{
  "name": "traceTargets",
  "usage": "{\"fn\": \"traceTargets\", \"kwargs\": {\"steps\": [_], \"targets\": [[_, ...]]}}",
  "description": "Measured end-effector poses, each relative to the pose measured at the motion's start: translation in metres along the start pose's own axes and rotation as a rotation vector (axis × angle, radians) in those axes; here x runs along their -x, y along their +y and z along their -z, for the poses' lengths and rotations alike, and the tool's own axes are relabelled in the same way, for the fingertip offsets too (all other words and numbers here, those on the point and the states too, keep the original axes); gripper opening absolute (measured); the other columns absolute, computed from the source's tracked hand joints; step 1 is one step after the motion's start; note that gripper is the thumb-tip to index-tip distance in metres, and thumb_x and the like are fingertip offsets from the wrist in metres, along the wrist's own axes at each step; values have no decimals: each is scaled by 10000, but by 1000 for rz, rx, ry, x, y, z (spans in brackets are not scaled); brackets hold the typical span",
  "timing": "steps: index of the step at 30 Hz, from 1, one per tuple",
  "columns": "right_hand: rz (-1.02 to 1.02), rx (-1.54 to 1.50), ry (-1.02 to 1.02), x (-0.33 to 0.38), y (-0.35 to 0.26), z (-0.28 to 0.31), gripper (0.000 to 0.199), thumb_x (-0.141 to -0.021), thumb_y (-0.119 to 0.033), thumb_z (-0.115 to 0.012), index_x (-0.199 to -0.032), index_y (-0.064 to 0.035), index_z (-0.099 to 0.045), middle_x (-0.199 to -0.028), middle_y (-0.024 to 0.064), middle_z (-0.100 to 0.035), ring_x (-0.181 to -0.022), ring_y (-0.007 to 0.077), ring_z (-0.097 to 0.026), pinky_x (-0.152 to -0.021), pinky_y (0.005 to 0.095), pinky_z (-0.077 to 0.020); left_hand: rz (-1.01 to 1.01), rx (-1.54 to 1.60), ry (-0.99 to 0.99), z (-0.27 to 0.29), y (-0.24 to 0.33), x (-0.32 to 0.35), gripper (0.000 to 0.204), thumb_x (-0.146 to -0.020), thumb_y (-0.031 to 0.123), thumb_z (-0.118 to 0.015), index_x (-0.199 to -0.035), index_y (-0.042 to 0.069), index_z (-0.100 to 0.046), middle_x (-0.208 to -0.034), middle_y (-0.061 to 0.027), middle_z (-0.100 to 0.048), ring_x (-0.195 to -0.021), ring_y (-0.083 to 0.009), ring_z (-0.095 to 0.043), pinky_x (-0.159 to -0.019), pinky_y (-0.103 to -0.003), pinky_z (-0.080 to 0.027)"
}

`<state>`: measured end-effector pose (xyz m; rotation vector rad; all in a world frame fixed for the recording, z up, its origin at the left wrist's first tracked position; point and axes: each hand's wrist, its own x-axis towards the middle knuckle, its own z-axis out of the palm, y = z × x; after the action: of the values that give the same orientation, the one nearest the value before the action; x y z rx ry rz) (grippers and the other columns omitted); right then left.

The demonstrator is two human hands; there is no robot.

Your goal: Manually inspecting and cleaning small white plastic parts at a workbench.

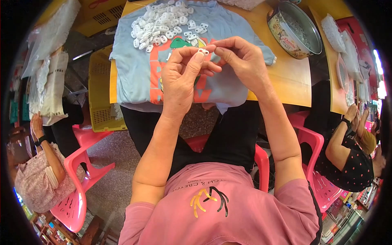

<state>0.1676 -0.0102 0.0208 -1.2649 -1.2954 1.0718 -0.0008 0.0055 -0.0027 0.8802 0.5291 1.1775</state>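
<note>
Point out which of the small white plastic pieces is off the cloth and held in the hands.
The white piece pinched between the left hand and right hand. The others lie heaped in a pile on the light blue cloth.

A pink short-sleeved top (228,208) is worn, printed on the chest with a small branching motif in yellow and black (209,200) under a curved line of dark lettering. A dark stripe is seen down its right side seam. Black trousers (228,139) are worn below. Both forearms are left bare; no rings or watch are seen.
</note>
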Motion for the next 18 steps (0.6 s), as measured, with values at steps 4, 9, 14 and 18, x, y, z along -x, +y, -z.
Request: {"fn": "traceTargets", "kwargs": {"steps": [4, 9, 14, 18], "targets": [[-47, 133, 55, 3, -4, 0, 159, -970, -88, -597, -1067, 30, -642, -920, 35, -680, -750, 78, -599, -716, 228, -516, -3, 12, -21, 0, 0, 0, 129, -991, 107, -567, -1055, -5, -569, -1092, -169, -684, -801, -177, -698, -705, -266, -547], [28, 62, 78, 2, -7, 5, 164, -978, -131, -602, -1024, 23, -635, -880, 26, -659, -708, 70, -566, -664, 226, -494, -14, -126, -38, 1, -3, 2, 122, -992, 113, -568, -1052, 7, -579, -1028, -148, -680, -797, -166, -677, -711, -268, -534], [-14, -152, 22, 2, -6, -2, 215, -991, -209, -601, -991, 5, -617, -887, 34, -658, -683, 69, -543, -639, 226, -477, -30, -196, -22, -3, -3, 4, 135, -981, 118, -595, -1034, -6, -593, -910, -72, -667, -759, -115, -643, -690, -244, -520], [-42, -179, 27, 3, 0, -6, 228, -1001, -234, -587, -979, -8, -613, -877, 20, -641, -680, 67, -537, -635, 219, -466, -8, -238, -13, -5, 1, 5, 127, -971, 106, -609, -1031, -5, -594, -905, -53, -664, -767, -101, -633, -689, -228, -509]]}}
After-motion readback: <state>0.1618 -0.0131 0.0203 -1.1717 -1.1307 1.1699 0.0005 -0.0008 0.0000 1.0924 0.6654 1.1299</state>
